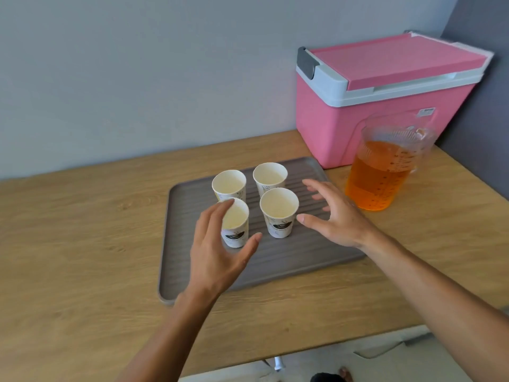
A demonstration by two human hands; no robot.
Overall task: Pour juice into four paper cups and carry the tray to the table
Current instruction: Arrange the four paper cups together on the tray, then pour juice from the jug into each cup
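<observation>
Several white paper cups stand upright and empty on a grey ribbed tray [275,260]: far left cup [229,184], far right cup [270,177], near right cup [279,213], near left cup [236,224]. My left hand [217,249] is open around the near left cup, fingers by its rim, thumb apart from its side. My right hand [333,213] hovers open, fingers spread, just right of the near right cup. A clear jug of orange juice [382,172] stands on the wooden counter to the right of the tray.
A pink cooler box [371,106] with a white rim sits behind the jug against the wall corner. The wooden counter [82,244] runs left and toward me; its front edge is at the lower right, floor below.
</observation>
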